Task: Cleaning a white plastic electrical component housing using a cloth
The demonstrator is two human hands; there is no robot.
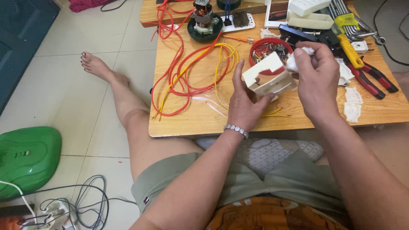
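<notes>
Above the near edge of the counter, holding a cream plastic housing in the left hand, fingers curling round its lower left side, thumb standing up along the left face. Lying up and to the left of the right hand, with the housing's long axis tilting from lower left to upper right. Pinching a small white wad in the right grip, closed narrow, pressing against the housing's upper right corner. Coming in from the right with the wrist bent down, knuckles facing the camera. Both hands touching the housing's sides, the left carrying it. Resting behind: a red tub of small parts, looping red and yellow wires, pliers.
</notes>
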